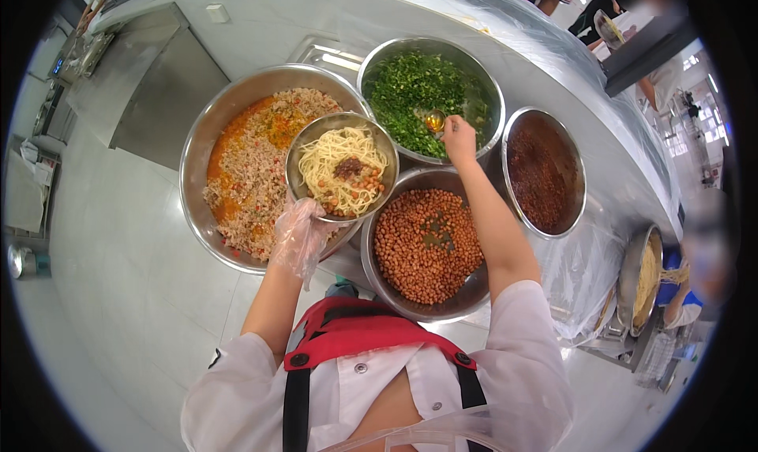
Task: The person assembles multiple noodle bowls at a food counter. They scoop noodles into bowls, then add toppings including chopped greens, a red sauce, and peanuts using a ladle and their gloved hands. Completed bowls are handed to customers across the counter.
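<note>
My left hand (298, 237), in a clear plastic glove, grips the near rim of a steel bowl (294, 164). Pale noodles (335, 156) fill it, topped with dark red sauce and some brown beans or peanuts. It is held over the edge of a wide basin of minced meat (260, 160) in orange oil. Bare and closed, my right hand (459, 138) holds a small spoon (435, 120) with a golden look, its bowl over chopped greens (414, 89) in another steel basin. The spoon's handle is mostly hidden in my fingers.
Just below my right forearm is a basin of brown beans or peanuts (422, 251). Dark red sauce (541, 176) fills a pot at the right. Farther right, another person's hand (677, 294) lifts noodles from a pan (638, 282). A plastic-covered ledge (505, 33) curves behind the basins.
</note>
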Available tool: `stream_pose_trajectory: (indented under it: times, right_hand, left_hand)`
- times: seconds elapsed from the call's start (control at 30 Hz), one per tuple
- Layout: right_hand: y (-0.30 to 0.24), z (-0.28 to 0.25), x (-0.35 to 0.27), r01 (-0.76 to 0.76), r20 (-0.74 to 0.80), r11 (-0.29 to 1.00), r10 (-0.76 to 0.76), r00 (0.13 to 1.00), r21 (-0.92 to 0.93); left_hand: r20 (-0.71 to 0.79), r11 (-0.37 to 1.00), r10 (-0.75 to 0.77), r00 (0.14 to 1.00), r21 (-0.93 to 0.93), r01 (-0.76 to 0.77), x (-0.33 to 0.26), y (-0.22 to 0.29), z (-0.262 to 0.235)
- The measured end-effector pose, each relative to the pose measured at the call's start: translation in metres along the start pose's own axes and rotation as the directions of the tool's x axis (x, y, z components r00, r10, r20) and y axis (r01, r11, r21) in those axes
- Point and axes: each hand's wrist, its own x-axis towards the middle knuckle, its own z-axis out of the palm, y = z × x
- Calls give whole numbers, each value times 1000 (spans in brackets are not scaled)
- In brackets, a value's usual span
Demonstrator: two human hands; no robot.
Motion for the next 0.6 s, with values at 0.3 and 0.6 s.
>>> stream_pose_trajectory:
  times: [0.3, 0.6]
  right_hand:
    - [-52, 16, 8, -310, 146, 899, 278, 949, 308]
    - [-135, -88, -7, -180, 139, 814, 122, 983, 552]
  left_hand:
    - [60, 997, 81, 995, 9, -81, 17, 5, -32]
    - [31, 999, -19, 999, -40, 20, 36, 1, -12]
